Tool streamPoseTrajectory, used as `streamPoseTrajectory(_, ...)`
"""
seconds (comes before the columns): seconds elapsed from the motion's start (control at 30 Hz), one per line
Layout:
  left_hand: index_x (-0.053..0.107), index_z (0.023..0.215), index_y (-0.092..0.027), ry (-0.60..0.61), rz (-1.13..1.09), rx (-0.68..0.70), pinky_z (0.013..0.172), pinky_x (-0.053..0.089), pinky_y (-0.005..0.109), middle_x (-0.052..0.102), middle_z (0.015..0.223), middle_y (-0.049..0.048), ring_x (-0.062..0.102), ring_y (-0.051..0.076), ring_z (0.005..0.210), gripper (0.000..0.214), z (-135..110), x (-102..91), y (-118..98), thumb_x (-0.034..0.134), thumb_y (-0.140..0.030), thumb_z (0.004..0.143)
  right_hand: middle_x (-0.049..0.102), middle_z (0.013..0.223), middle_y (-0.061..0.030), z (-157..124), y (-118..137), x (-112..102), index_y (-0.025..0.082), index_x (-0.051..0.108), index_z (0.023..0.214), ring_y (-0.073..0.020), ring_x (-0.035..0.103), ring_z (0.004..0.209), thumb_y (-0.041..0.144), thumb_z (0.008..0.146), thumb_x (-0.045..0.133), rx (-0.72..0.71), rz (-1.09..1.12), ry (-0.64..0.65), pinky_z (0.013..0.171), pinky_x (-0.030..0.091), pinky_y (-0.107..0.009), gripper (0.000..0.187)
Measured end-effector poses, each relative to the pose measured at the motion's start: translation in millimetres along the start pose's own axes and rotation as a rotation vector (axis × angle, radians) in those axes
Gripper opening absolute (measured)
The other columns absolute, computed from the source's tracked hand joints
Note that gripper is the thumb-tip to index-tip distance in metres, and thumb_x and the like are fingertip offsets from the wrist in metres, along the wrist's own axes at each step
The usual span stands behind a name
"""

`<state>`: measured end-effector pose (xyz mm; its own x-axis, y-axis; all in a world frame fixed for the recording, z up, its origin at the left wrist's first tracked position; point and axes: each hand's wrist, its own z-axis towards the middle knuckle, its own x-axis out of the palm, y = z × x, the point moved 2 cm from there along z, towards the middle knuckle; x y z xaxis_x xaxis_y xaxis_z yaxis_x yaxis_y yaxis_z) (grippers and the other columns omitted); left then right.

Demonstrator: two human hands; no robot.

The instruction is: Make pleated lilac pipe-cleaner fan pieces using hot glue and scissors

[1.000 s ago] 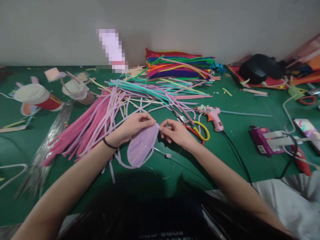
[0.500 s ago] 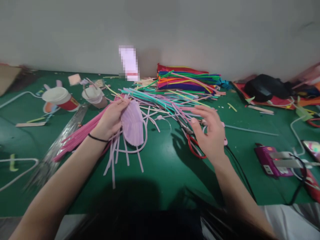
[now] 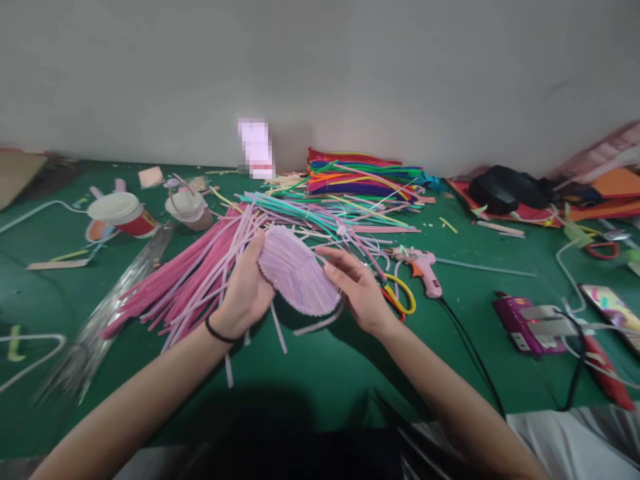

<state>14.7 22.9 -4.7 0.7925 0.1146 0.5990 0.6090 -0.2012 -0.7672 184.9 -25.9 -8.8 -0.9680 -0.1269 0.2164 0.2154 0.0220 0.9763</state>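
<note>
A lilac fan-shaped piece (image 3: 300, 270), seemingly made of pipe cleaners laid side by side, is held up over the table. My left hand (image 3: 250, 287), a black band at its wrist, grips its left edge with the thumb in front. At the right edge, the fingers of my right hand (image 3: 359, 288) are closed on the piece; exactly what they pinch is partly hidden. A loose lilac strip (image 3: 317, 327) curves beneath it. Pink and lilac pipe cleaners (image 3: 175, 287) lie beside my left hand.
Scissors with yellow and red handles (image 3: 407, 293) and a pink glue gun (image 3: 427, 273) lie right of my hands. Multicoloured pipe cleaners (image 3: 360, 180) are heaped at the back. Two cups (image 3: 123, 212) stand left, near a bundle of wires (image 3: 115, 300). A purple power adapter (image 3: 530, 327) sits right.
My right hand has moved left and closed on the lilac piece. The piece has shifted right and down and turned. My view has shifted, bringing the glue gun into clear sight.
</note>
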Motion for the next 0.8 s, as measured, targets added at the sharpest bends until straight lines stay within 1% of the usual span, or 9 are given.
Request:
streamPoseTrajectory(0.07,0.070,0.104,-0.017,0.062,-0.011,-0.089,0.086,0.057,0.027,0.075,0.101,0.0051,0.070,0.021,0.097,0.029,-13.4,3.7,11.1,0.066,-0.040,0.088,0.061,0.096,-0.0003,-0.8,1.6,-2.3,0.030,0.062,0.119,-0.0126,0.057,0.080,0.039,0.089,0.064,-0.040,0.025,-0.046,0.069,0.047,-0.024,0.032)
streamPoseTrajectory(0.1,0.070,0.106,-0.016,0.100,-0.004,-0.154,0.086,0.057,0.029,0.075,0.101,0.0059,0.071,0.022,0.096,0.030,-18.8,5.7,17.1,0.070,-0.037,0.084,0.061,0.096,-0.0006,-1.2,2.1,-3.3,0.029,0.063,0.117,-0.0131,0.058,0.082,0.039,0.089,0.065,-0.053,0.026,-0.068,0.070,0.048,-0.024,0.031)
streamPoseTrajectory(0.17,0.068,0.112,-0.017,0.130,0.023,-0.176,0.086,0.057,0.030,0.075,0.103,0.0059,0.071,0.023,0.096,0.036,-25.6,9.2,25.6,0.076,-0.029,0.079,0.063,0.098,-0.0016,-2.0,1.9,-4.6,0.027,0.064,0.113,-0.0149,0.059,0.087,0.040,0.086,0.068,-0.054,-0.001,-0.097,0.072,0.049,-0.025,0.030)
streamPoseTrajectory(0.33,0.068,0.107,-0.017,0.064,0.099,-0.133,0.082,0.057,0.028,0.074,0.097,0.0029,0.070,0.018,0.086,0.040,-25.8,14.7,29.8,0.082,-0.020,0.070,0.067,0.105,-0.0036,-4.1,-2.6,-5.4,0.028,0.067,0.109,-0.0179,0.062,0.087,0.046,0.083,0.069,-0.019,-0.082,-0.109,0.069,0.052,-0.029,0.032)
streamPoseTrajectory(0.47,0.068,0.104,-0.018,0.047,0.121,-0.102,0.078,0.057,0.026,0.074,0.094,0.0015,0.070,0.017,0.083,0.039,-24.3,14.5,26.8,0.084,-0.021,0.068,0.070,0.108,-0.0046,-5.1,-3.5,-6.3,0.027,0.071,0.103,-0.0204,0.063,0.093,0.046,0.086,0.065,-0.072,-0.123,-0.118,0.076,0.053,-0.033,0.026)
streamPoseTrajectory(0.57,0.069,0.102,-0.018,0.034,0.123,-0.087,0.078,0.057,0.026,0.074,0.093,0.0016,0.070,0.017,0.084,0.037,-24.8,13.1,27.3,0.083,-0.020,0.068,0.071,0.110,-0.0052,-4.9,-5.2,-6.1,0.026,0.072,0.101,-0.0209,0.064,0.091,0.047,0.085,0.065,-0.057,-0.170,-0.125,0.072,0.053,-0.033,0.027)
streamPoseTrajectory(0.63,0.070,0.099,-0.017,0.038,0.115,-0.084,0.078,0.057,0.026,0.074,0.092,0.0018,0.070,0.017,0.083,0.034,-25.1,12.9,28.5,0.083,-0.020,0.068,0.072,0.108,-0.0047,-4.4,-7.2,-5.4,0.026,0.072,0.101,-0.0194,0.064,0.089,0.045,0.084,0.067,-0.055,-0.157,-0.123,0.072,0.052,-0.031,0.026)
streamPoseTrajectory(0.73,0.071,0.096,-0.016,0.044,0.104,-0.081,0.077,0.057,0.026,0.074,0.091,0.0018,0.070,0.016,0.081,0.032,-25.3,12.7,30.0,0.084,-0.021,0.068,0.073,0.097,-0.0026,-3.5,-10.6,-4.7,0.024,0.072,0.098,-0.0164,0.063,0.084,0.040,0.082,0.071,-0.052,-0.085,-0.132,0.074,0.051,-0.029,0.023)
streamPoseTrajectory(0.8,0.071,0.096,-0.016,0.050,0.114,-0.080,0.077,0.057,0.026,0.075,0.092,0.0024,0.070,0.017,0.082,0.030,-25.5,12.5,30.5,0.084,-0.022,0.068,0.072,0.090,-0.0010,-2.7,-12.9,-4.4,0.024,0.072,0.096,-0.0145,0.062,0.078,0.038,0.079,0.073,-0.009,-0.014,-0.128,0.072,0.050,-0.027,0.021)
